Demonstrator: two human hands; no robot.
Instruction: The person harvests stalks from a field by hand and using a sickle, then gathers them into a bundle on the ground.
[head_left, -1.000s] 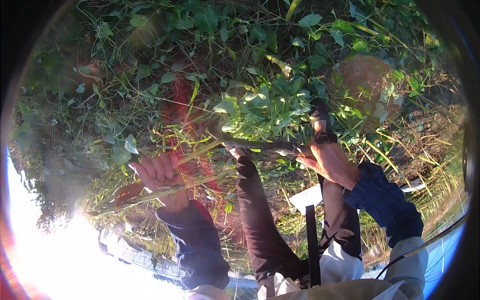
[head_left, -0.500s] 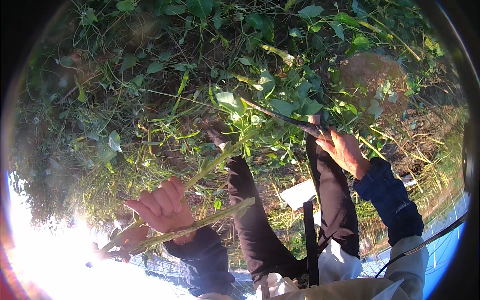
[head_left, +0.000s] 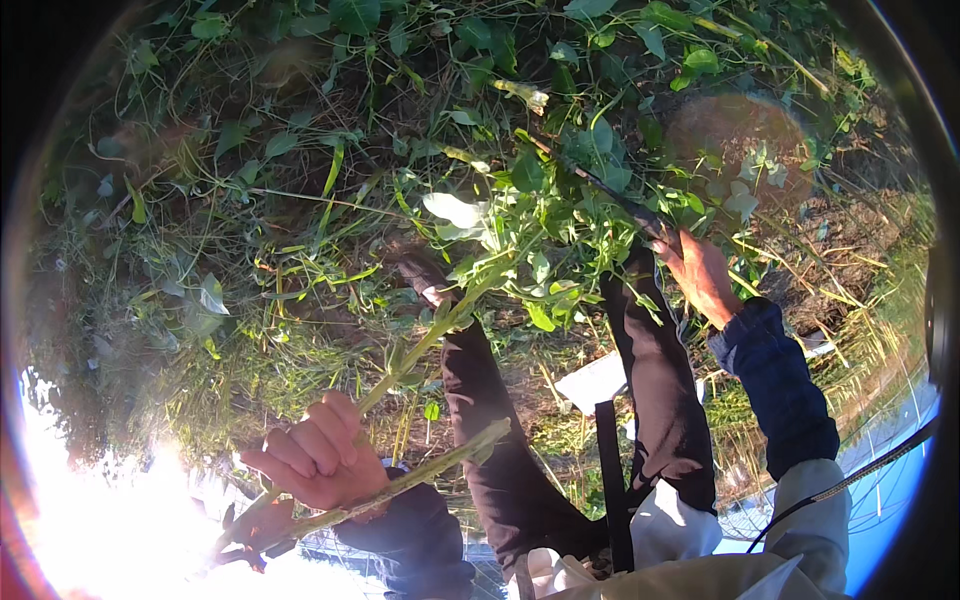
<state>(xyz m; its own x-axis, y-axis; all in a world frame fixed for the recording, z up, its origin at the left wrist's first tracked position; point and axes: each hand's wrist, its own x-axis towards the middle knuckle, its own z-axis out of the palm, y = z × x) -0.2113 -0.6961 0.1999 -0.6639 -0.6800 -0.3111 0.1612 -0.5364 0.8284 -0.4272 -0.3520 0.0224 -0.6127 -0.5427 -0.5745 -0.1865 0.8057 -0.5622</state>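
My left hand point(head_left: 312, 458) is closed around a thick green plant stalk point(head_left: 412, 352) at the lower left. That stalk slants up to a leafy clump point(head_left: 535, 245) in front of my legs. A second cut stalk point(head_left: 440, 464), with a blunt end, lies against the same hand's wrist side. In my right hand point(head_left: 703, 282) is a sickle point(head_left: 600, 186), its thin dark blade pointing up and left above the clump. Leaves partly cover the blade, and its handle is mostly hidden in my fist.
Cut stubs point(head_left: 522, 96) stand among tangled vines point(head_left: 250, 140) ahead. My dark-trousered legs point(head_left: 480, 400) are spread below the clump. A pale flat piece point(head_left: 590, 382) lies between them. Dry stems point(head_left: 800, 265) are at the right, and strong sun glare washes out the lower left.
The sickle has moved up and forward, with its tip now farther from me. My left hand has shifted slightly left and down with the stalks, and the leafy clump has moved.
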